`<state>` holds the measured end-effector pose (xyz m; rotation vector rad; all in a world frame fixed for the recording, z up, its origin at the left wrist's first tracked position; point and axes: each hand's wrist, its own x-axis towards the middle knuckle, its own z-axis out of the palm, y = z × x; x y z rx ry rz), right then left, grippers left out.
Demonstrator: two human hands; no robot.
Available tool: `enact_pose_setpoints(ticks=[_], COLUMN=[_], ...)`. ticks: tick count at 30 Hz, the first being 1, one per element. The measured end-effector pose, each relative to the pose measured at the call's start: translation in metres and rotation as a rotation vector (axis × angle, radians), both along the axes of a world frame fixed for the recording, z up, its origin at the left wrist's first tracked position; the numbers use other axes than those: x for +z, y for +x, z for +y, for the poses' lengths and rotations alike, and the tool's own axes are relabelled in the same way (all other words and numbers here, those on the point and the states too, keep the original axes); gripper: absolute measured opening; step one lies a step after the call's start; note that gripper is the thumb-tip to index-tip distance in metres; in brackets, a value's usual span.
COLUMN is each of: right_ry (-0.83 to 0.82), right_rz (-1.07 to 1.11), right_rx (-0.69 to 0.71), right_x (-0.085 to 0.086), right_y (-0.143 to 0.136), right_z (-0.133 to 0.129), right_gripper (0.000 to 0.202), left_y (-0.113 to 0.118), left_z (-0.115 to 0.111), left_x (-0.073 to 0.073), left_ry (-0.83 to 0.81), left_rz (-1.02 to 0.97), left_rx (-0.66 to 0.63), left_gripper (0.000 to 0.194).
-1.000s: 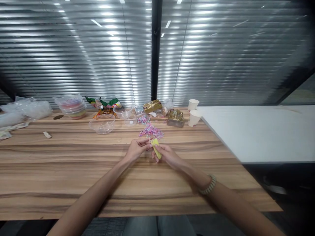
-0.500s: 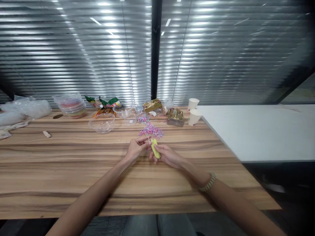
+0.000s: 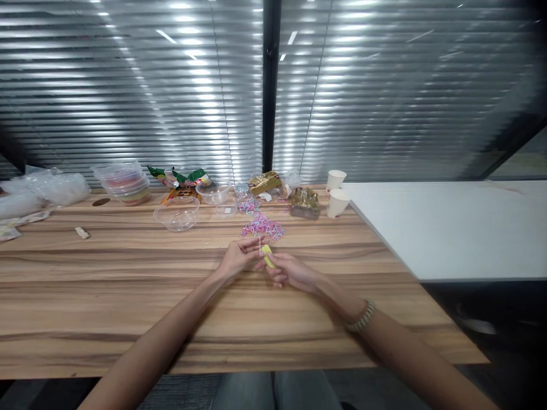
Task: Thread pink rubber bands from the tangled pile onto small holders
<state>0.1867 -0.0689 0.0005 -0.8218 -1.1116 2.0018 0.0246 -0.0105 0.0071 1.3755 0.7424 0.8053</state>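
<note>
My right hand [image 3: 293,272] pinches a small oblong yellow piece [image 3: 268,257], whose exact kind I cannot make out. Its lower part is covered by the thumb and fingers. Close against it on the left is my left hand [image 3: 237,257], fingers stretched forward and the thumb bent in. A thin white strand [image 3: 260,244] stands upright at the left fingertips, beside the top of the yellow piece. Just beyond both hands lies a loose pile of small pink, purple and pale blue rings [image 3: 262,226] on the wooden table [image 3: 171,313].
Clear plastic bowls [image 3: 176,216] and stacked tubs [image 3: 126,185] stand at the back left, near green snack bags [image 3: 183,177]. Gold wrappers [image 3: 305,202] and two paper cups [image 3: 338,204] are at the back right. Plastic bags [image 3: 60,188] lie far left.
The yellow piece has been turned in my right hand, and less of it shows. The right fingers have curled further under it. My left hand has barely moved.
</note>
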Motion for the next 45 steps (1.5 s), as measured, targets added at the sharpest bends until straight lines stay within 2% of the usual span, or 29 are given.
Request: enact_pose_setpoints(ticks=[3, 8, 11, 15, 20, 22, 24, 28, 31, 35, 40, 45], right_ry=[0.008, 0.031, 0.007, -0.004, 0.019, 0.091, 0.243, 0.710, 0.910, 0.936, 0.972, 1.020], right_rz=[-0.019, -0.036, -0.035, -0.034, -0.031, -0.076, -0.204, -0.685, -1.000, -1.180, -1.182, -1.252], right_rx=[0.056, 0.010, 0.076, 0.177, 0.172, 0.097, -0.002, -0.220, -0.287, -0.294, -0.331, -0.283], right_x=[0.002, 0.005, 0.008, 0.012, 0.011, 0.010, 0.007, 0.002, -0.004, -0.009, -0.010, -0.008], right_y=[0.001, 0.000, 0.002, 0.006, 0.003, 0.001, -0.002, -0.002, -0.001, 0.001, 0.007, 0.012], right_z=[-0.001, -0.003, -0.004, -0.005, -0.005, -0.005, -0.005, -0.005, -0.005, -0.002, 0.002, 0.004], right_gripper=[0.040, 0.040, 0.041, 0.043, 0.040, 0.039, 0.040, 0.037, 0.033, 0.029, 0.025, 0.025], left_y=[-0.001, -0.003, -0.003, -0.004, -0.002, -0.001, -0.001, -0.001, -0.001, 0.001, 0.002, 0.002], left_z=[0.001, 0.000, 0.000, 0.000, 0.001, 0.002, 0.003, 0.004, 0.003, 0.002, -0.001, -0.004], left_x=[-0.001, 0.000, 0.001, 0.000, -0.003, -0.004, -0.004, -0.002, -0.001, -0.002, 0.001, 0.003], left_ry=[0.006, 0.018, 0.009, 0.030, 0.050, 0.052, 0.054, 0.067, 0.084, 0.115, 0.146, 0.192], left_rz=[0.048, 0.031, 0.012, 0.050, 0.003, -0.020, -0.026, 0.017, 0.059, 0.087, 0.081, 0.135], left_rx=[-0.013, 0.010, -0.034, -0.045, -0.013, 0.009, 0.055, 0.140, 0.140, 0.122, 0.098, 0.003], left_gripper=[0.054, 0.052, 0.056, 0.048, 0.041, 0.041, 0.040, 0.039, 0.037, 0.035, 0.047, 0.051])
